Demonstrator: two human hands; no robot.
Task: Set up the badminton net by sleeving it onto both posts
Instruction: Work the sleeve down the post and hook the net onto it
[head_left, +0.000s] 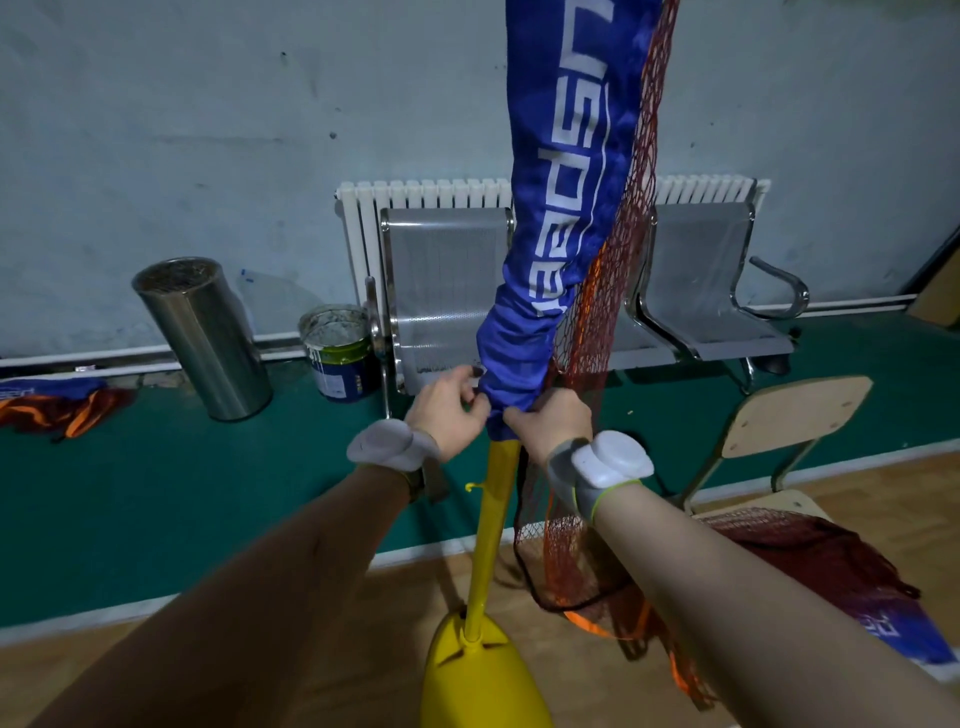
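Head view.

Containers first: steel bin (202, 338) at left by the wall, inside too dark to tell. Just right of it, open paint bucket (340, 353), whitish crust on the inner wall, contents unclear.

Gripping the bunched lower hem of the blue sleeve (561, 182) with left hand (449, 408), fingers curled into the fabric. Clutching the same hem from the other side with right hand (553, 423). Sleeve over the upper part of the yellow post (493, 514). Bare post below the hem, down to yellow base (478, 670) on wood floor. Red net (587, 545) hanging off the sleeve's right edge, draped across the right forearm, the rest heaped on the seat of the chair (795, 415) at right.

Edges and room: white line between green strip and wood floor, crossing behind the post. Metal bench (447, 280) right behind the post, backed by radiator (426, 192). Open green floor left of the post, out to the bin. Crowded on the right by chair and net heap. Second fabric bundle (57, 405) at far left edge, well apart.
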